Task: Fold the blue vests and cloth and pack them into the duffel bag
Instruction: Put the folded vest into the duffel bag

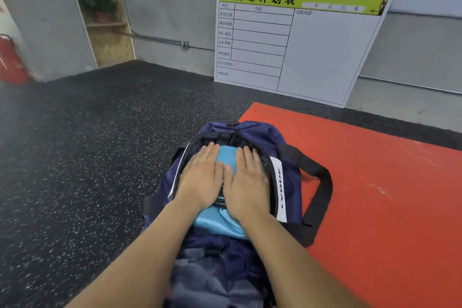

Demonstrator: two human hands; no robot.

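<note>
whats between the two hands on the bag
In the head view, a strip of light blue fabric shows between the left hand and right hand, packed inside the open duffel bag.

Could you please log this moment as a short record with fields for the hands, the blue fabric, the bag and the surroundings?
left hand: flat, fingers straight, pressing on the blue fabric
right hand: flat beside it, pressing the same fabric
blue fabric: folded, lying in the bag's open mouth
duffel bag: navy, unzipped, black strap out to the right
floor: bag straddles black speckled flooring and a red mat
background: whiteboard leaning on the wall
</note>
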